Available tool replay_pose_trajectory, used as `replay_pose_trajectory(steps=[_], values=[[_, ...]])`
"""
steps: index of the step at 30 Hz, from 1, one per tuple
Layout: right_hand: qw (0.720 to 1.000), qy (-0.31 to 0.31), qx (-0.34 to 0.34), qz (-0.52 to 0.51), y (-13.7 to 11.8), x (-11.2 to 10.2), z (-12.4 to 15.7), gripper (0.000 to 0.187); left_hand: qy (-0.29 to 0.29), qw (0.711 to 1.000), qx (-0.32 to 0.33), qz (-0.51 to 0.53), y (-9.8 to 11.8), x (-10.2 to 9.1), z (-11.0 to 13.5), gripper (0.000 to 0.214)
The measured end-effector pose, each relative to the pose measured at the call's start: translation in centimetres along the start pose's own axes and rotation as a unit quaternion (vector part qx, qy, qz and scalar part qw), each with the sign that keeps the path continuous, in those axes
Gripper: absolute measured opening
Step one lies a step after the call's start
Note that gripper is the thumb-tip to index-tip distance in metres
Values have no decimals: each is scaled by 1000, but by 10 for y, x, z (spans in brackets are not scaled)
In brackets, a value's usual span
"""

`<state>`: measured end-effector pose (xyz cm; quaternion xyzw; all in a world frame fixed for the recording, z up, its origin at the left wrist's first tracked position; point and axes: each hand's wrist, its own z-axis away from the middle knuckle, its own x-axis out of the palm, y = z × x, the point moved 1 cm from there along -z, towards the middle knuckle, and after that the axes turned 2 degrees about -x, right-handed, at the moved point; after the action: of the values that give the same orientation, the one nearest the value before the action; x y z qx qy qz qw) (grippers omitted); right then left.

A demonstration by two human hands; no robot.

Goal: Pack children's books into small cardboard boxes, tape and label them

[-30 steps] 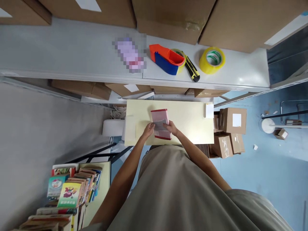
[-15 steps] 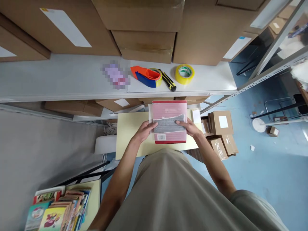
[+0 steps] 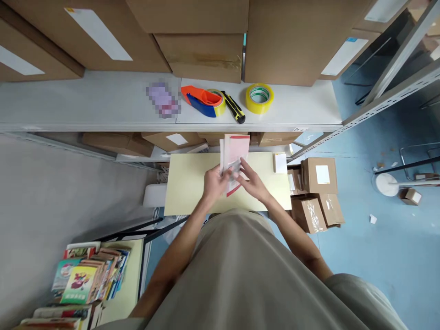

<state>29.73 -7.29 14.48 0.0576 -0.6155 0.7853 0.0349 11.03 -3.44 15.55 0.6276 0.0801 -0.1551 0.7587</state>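
Note:
A pink book [image 3: 237,149] with red edges and a grey patch on its cover is held over the pale yellow table [image 3: 189,183]. It is turned so that its face looks narrow, and page edges show on its left side. My left hand [image 3: 213,183] is closed on the book's lower left part, thumb across the front. Across from it, my right hand [image 3: 252,183] has its thumb and forefinger on the cover, a little apart from each other. Both hands' fingertips are slightly blurred, and the back of the book is hidden.
On the grey shelf [image 3: 120,103] lie an orange and blue tape dispenser [image 3: 201,101], a box cutter [image 3: 234,107] and a yellow tape roll [image 3: 259,98]. Cardboard boxes [image 3: 206,55] stand behind them. More boxes [image 3: 319,176] sit at right; stacked books [image 3: 92,275] lie lower left.
The book has turned from facing me flat to a narrow, angled view. My right hand has moved left, from the book's right edge onto its cover, closer to my left hand.

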Motion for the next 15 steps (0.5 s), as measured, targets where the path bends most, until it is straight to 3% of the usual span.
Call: replay_pose_trajectory(steps=[2, 4, 7, 9, 11, 13, 14, 15], values=[[1000, 1, -6, -11, 3, 15, 1, 100, 0, 998, -10, -68, 8, 15, 16, 38], [1000, 23, -3, -17, 5, 16, 0, 84, -22, 994, -7, -103, 14, 28, 33, 54], [998, 43, 25, -48, 10, -1, -5, 65, -82, 993, 29, -80, 14, 36, 55, 91], [995, 35, 47, -76, 13, -18, -8, 63, -102, 994, 42, -23, 8, 31, 60, 91], [992, 22, 74, -105, 15, -33, -11, 63, -38, 998, 39, 21, -3, 18, 55, 83], [985, -2, 101, -138, 15, -43, -12, 66, 75, 996, 3, 40, -18, 1, 43, 84], [981, -20, 112, -154, 14, -45, -12, 67, 104, 993, -29, 56, -26, -7, 37, 88], [977, -44, 122, -168, 13, -46, -12, 69, 96, 989, -69, 89, -34, -14, 32, 91]])
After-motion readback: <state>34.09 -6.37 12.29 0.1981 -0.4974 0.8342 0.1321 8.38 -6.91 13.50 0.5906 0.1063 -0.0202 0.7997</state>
